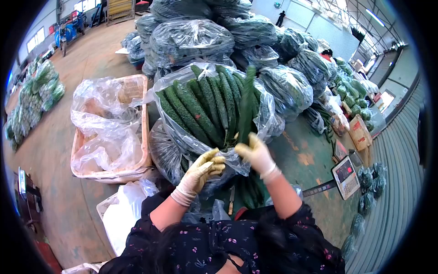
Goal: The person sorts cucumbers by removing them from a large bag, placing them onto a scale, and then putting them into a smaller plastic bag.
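Note:
A clear plastic bag (pixel 175 132) lies open in front of me, filled with long dark green cucumbers (pixel 196 107) laid side by side. In a light glove, my right hand (pixel 255 155) grips the lower end of one cucumber (pixel 247 102), which stands upright over the right part of the bag. My left hand (pixel 200 171), also gloved, is at the bag's near edge with its fingers partly curled and apart, and nothing shows in it. More cucumbers (pixel 248 192) lie below the bag, near a knife (pixel 231 201).
At the left stands a pink crate (pixel 145 137) holding crumpled plastic. Filled bags (pixel 191 39) are piled behind the open bag. A scale display (pixel 346 177) on an arm is at the right. Below the crate is a white container (pixel 107 210) with plastic bags.

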Tool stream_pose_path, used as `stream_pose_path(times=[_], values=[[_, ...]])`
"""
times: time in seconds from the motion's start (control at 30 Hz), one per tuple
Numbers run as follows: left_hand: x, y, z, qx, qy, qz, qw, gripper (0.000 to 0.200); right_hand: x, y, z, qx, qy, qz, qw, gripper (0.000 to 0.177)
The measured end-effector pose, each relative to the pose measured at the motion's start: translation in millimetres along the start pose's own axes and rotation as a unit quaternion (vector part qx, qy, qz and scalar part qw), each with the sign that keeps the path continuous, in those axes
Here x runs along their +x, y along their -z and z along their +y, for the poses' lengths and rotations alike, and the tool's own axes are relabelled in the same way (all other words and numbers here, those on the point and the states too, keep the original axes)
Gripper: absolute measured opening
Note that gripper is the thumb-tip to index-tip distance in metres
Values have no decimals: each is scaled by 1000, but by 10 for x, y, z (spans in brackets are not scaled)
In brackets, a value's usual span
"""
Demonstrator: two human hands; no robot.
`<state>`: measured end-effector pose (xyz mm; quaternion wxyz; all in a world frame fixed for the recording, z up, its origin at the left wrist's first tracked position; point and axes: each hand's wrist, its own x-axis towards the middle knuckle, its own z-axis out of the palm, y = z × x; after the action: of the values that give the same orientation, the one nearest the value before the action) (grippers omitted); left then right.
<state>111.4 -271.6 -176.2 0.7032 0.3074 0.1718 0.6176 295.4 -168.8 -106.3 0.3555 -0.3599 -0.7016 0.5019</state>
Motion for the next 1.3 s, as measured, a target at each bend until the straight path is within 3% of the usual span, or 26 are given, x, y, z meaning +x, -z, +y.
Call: stream_pose_path(times=[0.03,0.1,0.13,0.17,0.2,0.27,0.4,0.43,0.47,0.57,0.6,0.77,0.83,0.87,0.9,0.97,1.03,1.13,1.17,1.23,1.27,1.3], values=[[-43,-60,18,-7,-56,12,998,64,-165,-161,129,8,53,-44,998,45],[-106,-206,128,-37,-113,13,993,73,-535,-362,-318,-169,-29,-180,968,60],[-160,-82,103,-9,-110,58,992,61,-525,-381,-340,-119,-78,-228,963,54],[-216,43,82,18,-107,104,989,50,-479,-328,-110,-77,-23,-179,980,39],[-220,5,124,-117,-101,112,982,32,-362,-293,-123,-76,17,-124,989,32],[-262,62,185,-148,-98,120,977,27,-39,-243,-326,-116,59,-37,991,23],[-195,64,164,-177,-75,171,966,27,753,-391,-435,-407,197,23,892,22],[-168,96,109,-178,-83,199,960,29,1008,-439,-416,-456,198,22,868,25],[-181,183,71,-196,-92,169,961,31,1235,-565,-407,-513,192,31,836,29],[-138,85,79,-156,-82,149,973,31,1574,-715,-674,-554,91,13,828,47],[-94,147,11,-171,-79,127,974,29,1711,-726,-594,-555,96,27,826,52],[156,216,-167,-144,-34,188,971,19,2162,-721,-287,-645,76,76,757,65],[154,250,-108,-154,-40,181,971,20,2263,-724,-273,-575,71,101,809,64],[147,278,-91,-159,-48,175,970,20,2545,-553,7,-483,130,119,858,61],[142,298,-77,-165,-56,170,970,21,2631,-532,-14,-426,172,158,874,57],[97,276,4,-174,-58,170,968,22,2914,-336,-201,-275,175,109,939,54],[47,293,86,-182,-58,169,967,23,3095,-187,-434,-55,222,79,970,47],[9,338,155,-170,-68,110,977,32,2414,-164,-1281,28,197,27,980,41],[-22,312,183,-167,-89,87,978,35,1994,-228,-1570,36,156,-36,986,41],[-66,235,291,-190,-116,61,973,35,1399,-419,-1771,-42,141,-120,982,48],[-131,148,364,-193,-129,47,972,37,1089,-596,-1709,-101,105,-52,988,51],[-211,57,428,-201,-135,30,970,38,879,-695,-1621,-163,82,-107,977,55]])
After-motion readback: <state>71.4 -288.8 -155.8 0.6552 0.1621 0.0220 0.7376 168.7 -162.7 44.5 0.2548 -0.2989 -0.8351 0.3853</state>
